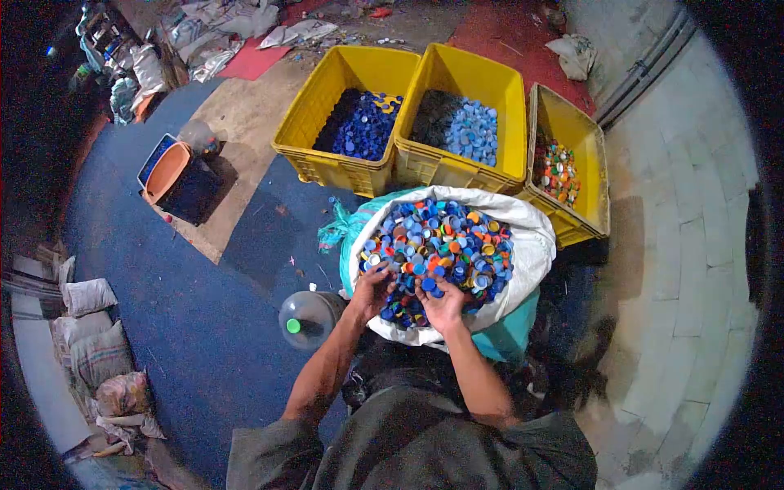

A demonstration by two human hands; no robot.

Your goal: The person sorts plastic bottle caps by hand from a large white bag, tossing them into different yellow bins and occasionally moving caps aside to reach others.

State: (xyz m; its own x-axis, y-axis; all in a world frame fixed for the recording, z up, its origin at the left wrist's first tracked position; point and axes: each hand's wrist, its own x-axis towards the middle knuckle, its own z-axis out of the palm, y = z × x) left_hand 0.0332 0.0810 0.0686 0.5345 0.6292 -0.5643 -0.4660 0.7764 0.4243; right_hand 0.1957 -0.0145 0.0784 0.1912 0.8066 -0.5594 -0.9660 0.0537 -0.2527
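Observation:
A white woven sack point(535, 233) stands before me with its mouth rolled back, full of mixed bottle caps point(441, 237), many of them blue. My right hand point(443, 307) is palm up over the near part of the heap, its fingers curled round blue bottle caps point(429, 284). At the heap's near left side is my left hand point(371, 294), fingers bent inward; whatever they hold is too small to make out. Teal sacking point(351, 224) shows around the white sack.
Beyond the sack stand three yellow crates: one with dark blue caps point(359, 131), one with light blue caps point(474, 135), one with mixed caps point(557, 171). A clear jug point(314, 318) with a green cap lies left. An orange basin point(167, 171) is farther off. A wall point(678, 269) borders the right.

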